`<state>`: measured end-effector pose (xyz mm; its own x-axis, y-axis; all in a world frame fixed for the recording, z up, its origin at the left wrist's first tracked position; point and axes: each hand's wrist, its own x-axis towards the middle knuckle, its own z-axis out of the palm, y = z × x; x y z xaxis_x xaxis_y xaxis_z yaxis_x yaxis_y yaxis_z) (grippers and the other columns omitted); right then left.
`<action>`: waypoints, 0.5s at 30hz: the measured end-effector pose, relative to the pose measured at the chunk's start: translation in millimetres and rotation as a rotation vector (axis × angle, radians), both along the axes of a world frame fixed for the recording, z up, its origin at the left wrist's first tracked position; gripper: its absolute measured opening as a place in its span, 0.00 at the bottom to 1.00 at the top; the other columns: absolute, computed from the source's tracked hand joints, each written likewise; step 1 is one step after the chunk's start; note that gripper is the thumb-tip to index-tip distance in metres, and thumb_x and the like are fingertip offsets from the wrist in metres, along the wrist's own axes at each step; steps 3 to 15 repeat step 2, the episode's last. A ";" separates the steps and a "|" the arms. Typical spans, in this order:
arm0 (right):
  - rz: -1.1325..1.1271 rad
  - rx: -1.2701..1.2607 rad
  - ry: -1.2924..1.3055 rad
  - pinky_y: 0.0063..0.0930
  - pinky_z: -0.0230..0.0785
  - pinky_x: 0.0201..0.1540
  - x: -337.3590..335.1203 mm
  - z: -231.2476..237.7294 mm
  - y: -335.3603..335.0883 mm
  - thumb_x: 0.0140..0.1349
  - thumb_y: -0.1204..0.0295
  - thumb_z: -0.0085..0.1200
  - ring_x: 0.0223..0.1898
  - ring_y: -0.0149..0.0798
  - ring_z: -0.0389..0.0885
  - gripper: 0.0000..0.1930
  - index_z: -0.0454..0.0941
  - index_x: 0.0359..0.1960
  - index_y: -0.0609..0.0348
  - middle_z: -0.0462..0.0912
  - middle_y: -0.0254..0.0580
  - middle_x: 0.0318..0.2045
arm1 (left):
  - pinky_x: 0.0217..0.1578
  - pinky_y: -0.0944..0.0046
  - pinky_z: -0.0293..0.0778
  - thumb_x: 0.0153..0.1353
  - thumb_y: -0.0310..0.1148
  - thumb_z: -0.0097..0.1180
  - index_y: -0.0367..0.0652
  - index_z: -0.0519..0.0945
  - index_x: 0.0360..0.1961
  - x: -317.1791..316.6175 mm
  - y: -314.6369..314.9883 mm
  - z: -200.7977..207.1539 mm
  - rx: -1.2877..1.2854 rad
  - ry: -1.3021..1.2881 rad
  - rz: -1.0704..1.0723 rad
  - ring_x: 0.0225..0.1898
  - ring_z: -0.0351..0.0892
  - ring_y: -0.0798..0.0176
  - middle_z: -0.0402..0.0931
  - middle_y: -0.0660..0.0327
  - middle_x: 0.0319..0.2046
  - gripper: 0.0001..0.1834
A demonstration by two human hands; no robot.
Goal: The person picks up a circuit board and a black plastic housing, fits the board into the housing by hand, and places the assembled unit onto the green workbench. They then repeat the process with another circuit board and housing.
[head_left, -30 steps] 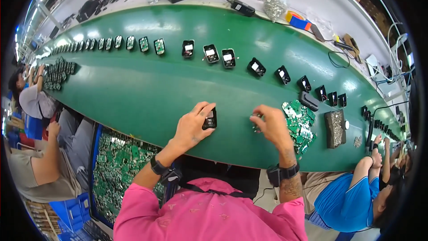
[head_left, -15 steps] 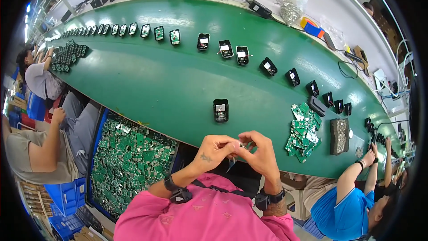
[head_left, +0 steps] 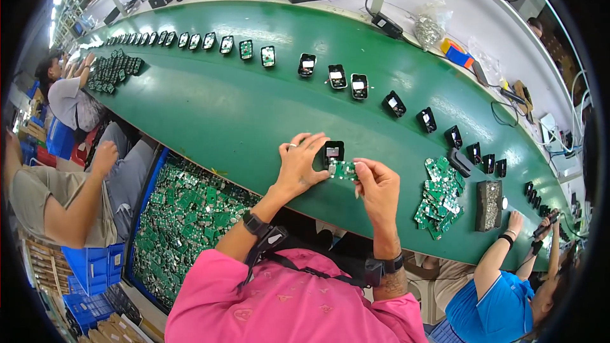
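A small green circuit board (head_left: 344, 169) sits over the near end of an open black plastic case (head_left: 333, 150) on the green table. My right hand (head_left: 379, 184) pinches the board's right end between thumb and fingers. From the left, my left hand (head_left: 297, 164) grips the case, fingers along its far left side. Its thumb reaches the board's left end; whether it presses on the board I cannot tell. The near part of the case is hidden beneath the board.
Right of my hands lie a pile of green boards (head_left: 438, 197), a dark block (head_left: 488, 206) and a black part (head_left: 459, 162). Black cases (head_left: 359, 86) line the table. A blue-rimmed bin (head_left: 184, 228) of boards stands at left. People (head_left: 495, 298) work on both sides.
Both hands have moved forward from the table's near edge to the black case. The board now shows clearly in my right hand, and my left hand has come to the case.
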<state>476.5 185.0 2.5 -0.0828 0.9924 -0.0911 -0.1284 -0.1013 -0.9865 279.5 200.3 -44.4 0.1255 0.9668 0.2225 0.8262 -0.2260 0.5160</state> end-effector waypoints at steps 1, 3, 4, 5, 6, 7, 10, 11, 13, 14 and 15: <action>-0.037 0.051 -0.052 0.16 0.68 0.23 0.3 -2.3 -3.4 0.67 0.71 0.59 0.22 0.24 0.76 0.12 0.82 0.45 0.69 0.83 0.38 0.28 | 0.63 0.48 0.53 0.42 0.40 0.71 0.52 0.74 0.61 0.5 1.4 -4.1 -0.031 -0.102 -0.016 0.66 0.65 0.53 0.76 0.60 0.58 0.40; -0.084 0.097 -0.106 0.15 0.67 0.22 1.0 -6.4 -8.8 0.68 0.70 0.58 0.22 0.24 0.76 0.12 0.82 0.46 0.68 0.82 0.37 0.27 | 0.62 0.46 0.53 0.42 0.41 0.71 0.51 0.73 0.62 1.0 -2.9 -0.9 -0.045 -0.100 -0.042 0.67 0.64 0.53 0.72 0.59 0.62 0.41; -0.084 0.097 -0.106 0.15 0.67 0.22 1.0 -6.4 -8.8 0.68 0.70 0.58 0.22 0.24 0.76 0.12 0.82 0.46 0.68 0.82 0.37 0.27 | 0.62 0.46 0.53 0.42 0.41 0.71 0.51 0.73 0.62 1.0 -2.9 -0.9 -0.045 -0.100 -0.042 0.67 0.64 0.53 0.72 0.59 0.62 0.41; -0.084 0.097 -0.106 0.15 0.67 0.22 1.0 -6.4 -8.8 0.68 0.70 0.58 0.22 0.24 0.76 0.12 0.82 0.46 0.68 0.82 0.37 0.27 | 0.62 0.46 0.53 0.42 0.41 0.71 0.51 0.73 0.62 1.0 -2.9 -0.9 -0.045 -0.100 -0.042 0.67 0.64 0.53 0.72 0.59 0.62 0.41; -0.084 0.097 -0.106 0.15 0.67 0.22 1.0 -6.4 -8.8 0.68 0.70 0.58 0.22 0.24 0.76 0.12 0.82 0.46 0.68 0.82 0.37 0.27 | 0.62 0.46 0.53 0.42 0.41 0.71 0.51 0.73 0.62 1.0 -2.9 -0.9 -0.045 -0.100 -0.042 0.67 0.64 0.53 0.72 0.59 0.62 0.41; -0.084 0.097 -0.106 0.15 0.67 0.22 1.0 -6.4 -8.8 0.68 0.70 0.58 0.22 0.24 0.76 0.12 0.82 0.46 0.68 0.82 0.37 0.27 | 0.62 0.46 0.53 0.42 0.41 0.71 0.51 0.73 0.62 1.0 -2.9 -0.9 -0.045 -0.100 -0.042 0.67 0.64 0.53 0.72 0.59 0.62 0.41; -0.084 0.097 -0.106 0.15 0.67 0.22 1.0 -6.4 -8.8 0.68 0.70 0.58 0.22 0.24 0.76 0.12 0.82 0.46 0.68 0.82 0.37 0.27 | 0.62 0.46 0.53 0.42 0.41 0.71 0.51 0.73 0.62 1.0 -2.9 -0.9 -0.045 -0.100 -0.042 0.67 0.64 0.53 0.72 0.59 0.62 0.41; -0.084 0.097 -0.106 0.15 0.67 0.22 1.0 -6.4 -8.8 0.68 0.70 0.58 0.22 0.24 0.76 0.12 0.82 0.46 0.68 0.82 0.37 0.27 | 0.62 0.46 0.53 0.42 0.41 0.71 0.51 0.73 0.62 1.0 -2.9 -0.9 -0.045 -0.100 -0.042 0.67 0.64 0.53 0.72 0.59 0.62 0.41; -0.084 0.097 -0.106 0.15 0.67 0.22 1.0 -6.4 -8.8 0.68 0.70 0.58 0.22 0.24 0.76 0.12 0.82 0.46 0.68 0.82 0.37 0.27 | 0.62 0.46 0.53 0.42 0.41 0.71 0.51 0.73 0.62 1.0 -2.9 -0.9 -0.045 -0.100 -0.042 0.67 0.64 0.53 0.72 0.59 0.62 0.41; -0.084 0.097 -0.106 0.15 0.67 0.22 1.0 -6.4 -8.8 0.68 0.70 0.58 0.22 0.24 0.76 0.12 0.82 0.46 0.68 0.82 0.37 0.27 | 0.62 0.46 0.53 0.42 0.41 0.71 0.51 0.73 0.62 1.0 -2.9 -0.9 -0.045 -0.100 -0.042 0.67 0.64 0.53 0.72 0.59 0.62 0.41; -0.084 0.097 -0.106 0.15 0.67 0.22 1.0 -6.4 -8.8 0.68 0.70 0.58 0.22 0.24 0.76 0.12 0.82 0.46 0.68 0.82 0.37 0.27 | 0.62 0.46 0.53 0.42 0.41 0.71 0.51 0.73 0.62 1.0 -2.9 -0.9 -0.045 -0.100 -0.042 0.67 0.64 0.53 0.72 0.59 0.62 0.41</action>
